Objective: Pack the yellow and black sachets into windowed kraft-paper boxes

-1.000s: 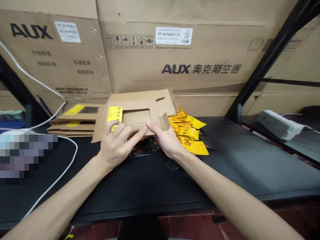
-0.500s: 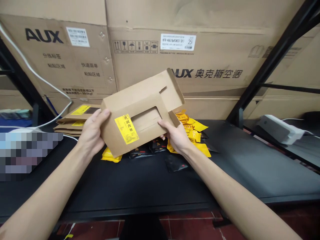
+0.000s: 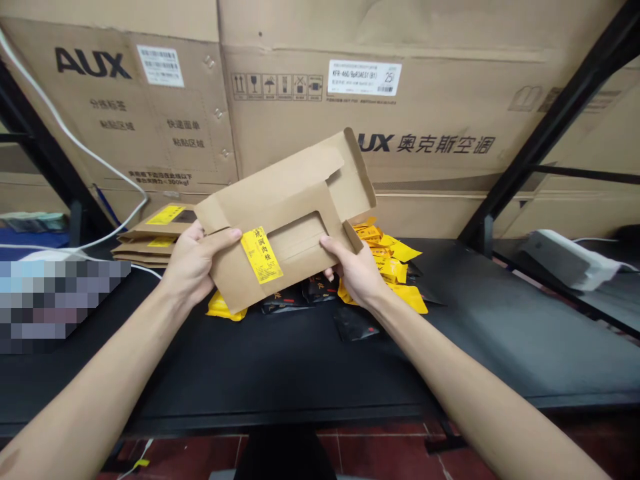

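Observation:
A brown kraft paper box (image 3: 240, 270) with a yellow label and a cut-out window is held tilted above the table, its right end higher. My left hand (image 3: 193, 260) grips its left end, thumb lying on the front next to the label. With the thumb over the window's lower right corner, my right hand (image 3: 357, 267) pinches the lower right side. The long top flap stands raised and the right end flap is unfolded. Behind and below the box lie yellow packets (image 3: 393, 270) and black packets (image 3: 357, 325), partly hidden by it and my right hand.
Brown boxes with yellow labels (image 3: 150, 233) are stacked at the left rear of the black table (image 3: 280, 373). A white cable (image 3: 107, 160) hangs on the left. Large cartons (image 3: 425, 87) form the back wall; a white device (image 3: 570, 257) sits at the right by a black frame post.
My left thumb has slid inward along the box front, up to the label, and the left end of the flap looks more opened out. The whole view has shifted slightly.

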`<move>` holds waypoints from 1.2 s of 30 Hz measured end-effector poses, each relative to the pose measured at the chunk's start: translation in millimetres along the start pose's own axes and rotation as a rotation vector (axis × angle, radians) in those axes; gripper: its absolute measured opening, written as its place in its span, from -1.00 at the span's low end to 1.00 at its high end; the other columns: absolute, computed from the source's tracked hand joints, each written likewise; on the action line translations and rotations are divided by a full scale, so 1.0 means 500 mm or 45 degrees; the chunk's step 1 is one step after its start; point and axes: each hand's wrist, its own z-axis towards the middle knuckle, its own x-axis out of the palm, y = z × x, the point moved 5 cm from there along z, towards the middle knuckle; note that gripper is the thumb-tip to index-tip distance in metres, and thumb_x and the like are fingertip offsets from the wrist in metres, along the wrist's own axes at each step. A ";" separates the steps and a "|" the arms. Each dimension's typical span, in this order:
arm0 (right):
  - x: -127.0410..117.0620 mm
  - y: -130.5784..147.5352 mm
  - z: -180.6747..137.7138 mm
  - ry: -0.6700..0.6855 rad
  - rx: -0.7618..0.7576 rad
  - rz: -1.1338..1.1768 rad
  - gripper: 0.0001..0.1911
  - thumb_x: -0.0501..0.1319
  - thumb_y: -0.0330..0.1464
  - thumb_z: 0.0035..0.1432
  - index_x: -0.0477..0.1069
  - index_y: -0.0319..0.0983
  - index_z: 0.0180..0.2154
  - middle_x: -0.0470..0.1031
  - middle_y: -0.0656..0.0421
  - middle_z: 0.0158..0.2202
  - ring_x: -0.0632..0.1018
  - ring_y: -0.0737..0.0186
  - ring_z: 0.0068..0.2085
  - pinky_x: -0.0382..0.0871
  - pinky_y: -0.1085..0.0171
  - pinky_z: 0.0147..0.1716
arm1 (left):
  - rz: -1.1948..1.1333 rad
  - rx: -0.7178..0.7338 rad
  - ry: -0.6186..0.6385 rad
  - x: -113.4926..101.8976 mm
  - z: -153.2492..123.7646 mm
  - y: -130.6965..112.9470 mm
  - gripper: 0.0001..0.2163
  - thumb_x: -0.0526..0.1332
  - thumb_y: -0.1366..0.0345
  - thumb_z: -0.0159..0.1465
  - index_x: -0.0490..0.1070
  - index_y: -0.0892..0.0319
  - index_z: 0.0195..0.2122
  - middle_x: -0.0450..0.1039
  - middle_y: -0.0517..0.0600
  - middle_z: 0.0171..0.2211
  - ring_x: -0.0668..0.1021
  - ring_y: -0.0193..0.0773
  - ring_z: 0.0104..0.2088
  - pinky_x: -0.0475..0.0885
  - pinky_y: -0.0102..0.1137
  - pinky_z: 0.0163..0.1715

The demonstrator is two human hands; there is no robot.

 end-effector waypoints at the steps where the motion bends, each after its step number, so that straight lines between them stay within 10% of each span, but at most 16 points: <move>1: 0.000 -0.001 0.000 -0.001 0.005 -0.009 -0.61 0.46 -0.11 0.04 0.46 -0.21 -0.23 0.49 0.20 -0.41 0.40 0.40 -0.53 0.28 0.36 -0.67 | 0.022 0.008 0.005 -0.001 0.001 0.000 -0.54 0.50 0.24 0.04 0.52 0.11 -0.01 0.62 0.12 0.16 0.67 0.08 0.11 0.67 -0.07 0.06; 12: 0.001 0.004 -0.004 -0.027 0.010 -0.009 -0.60 0.45 -0.12 0.01 0.44 -0.22 -0.23 0.50 0.16 -0.39 0.43 0.36 -0.49 0.33 0.33 -0.63 | -0.018 0.039 -0.027 0.005 -0.004 -0.005 -0.54 0.52 0.28 0.00 0.55 0.07 -0.05 0.62 0.07 0.13 0.64 0.08 0.12 0.65 -0.07 0.09; 22: 0.000 0.014 -0.003 0.013 0.036 0.037 -0.54 0.46 -0.08 0.01 0.38 -0.18 -0.18 0.44 0.24 -0.44 0.37 0.38 -0.54 0.28 0.30 -0.62 | -0.029 0.060 -0.073 -0.023 0.017 0.006 -0.18 0.54 0.13 0.10 0.22 -0.17 0.37 0.63 -0.10 0.03 0.65 -0.04 0.06 0.63 -0.17 0.04; 30: 0.012 0.015 -0.002 0.171 0.167 0.281 -0.48 0.47 0.01 -0.01 0.39 -0.19 -0.21 0.42 0.26 -0.45 0.40 0.37 -0.50 0.34 0.32 -0.55 | -0.159 0.062 -0.111 -0.014 0.015 0.001 -0.42 0.58 0.21 -0.04 0.57 0.06 0.05 0.53 -0.01 0.24 0.58 -0.15 0.14 0.58 -0.42 0.01; 36: 0.013 0.025 0.000 0.189 0.089 0.407 -0.48 0.48 -0.01 -0.01 0.44 -0.16 -0.13 0.58 0.16 -0.18 0.57 0.24 -0.23 0.57 0.22 -0.19 | -0.158 -0.047 -0.031 0.004 0.000 0.005 -0.41 0.62 0.16 -0.13 0.65 0.10 -0.02 0.65 0.04 -0.03 0.61 -0.19 -0.15 0.56 -0.42 -0.28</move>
